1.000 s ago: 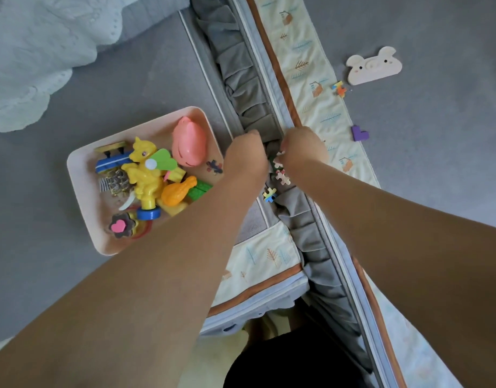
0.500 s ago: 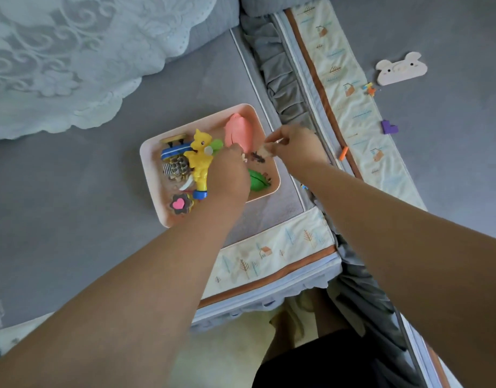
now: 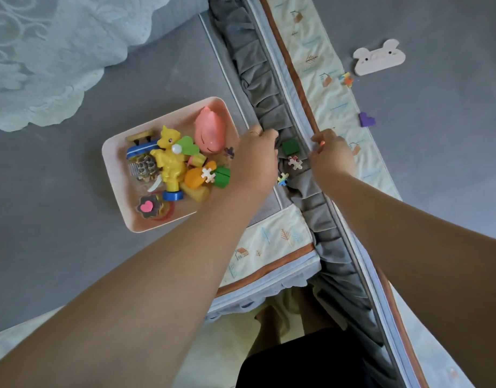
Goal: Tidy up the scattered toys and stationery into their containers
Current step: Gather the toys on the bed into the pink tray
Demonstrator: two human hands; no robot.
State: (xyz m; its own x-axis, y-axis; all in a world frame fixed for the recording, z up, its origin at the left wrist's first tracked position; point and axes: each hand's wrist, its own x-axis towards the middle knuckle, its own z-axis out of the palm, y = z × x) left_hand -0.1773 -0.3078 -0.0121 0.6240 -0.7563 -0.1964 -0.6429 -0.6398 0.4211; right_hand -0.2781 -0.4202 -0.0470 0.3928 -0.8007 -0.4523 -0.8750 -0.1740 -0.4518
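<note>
Grey bedsheet, white lace cover, patterned quilt border.

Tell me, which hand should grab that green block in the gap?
Probably the left hand: its fingertips sit right beside the green block, and the tray is on its side. The right hand grips the fabric edge.

No readable text, labels, numbers — none anywhere

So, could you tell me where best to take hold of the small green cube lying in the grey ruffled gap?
Pinch the small green cube by two opposite side faces, coming straight down from above. It sits flat-face-up in the grey ruffled fabric gap between the left hand and right hand, so a sideways approach would likely snag folds.
</note>
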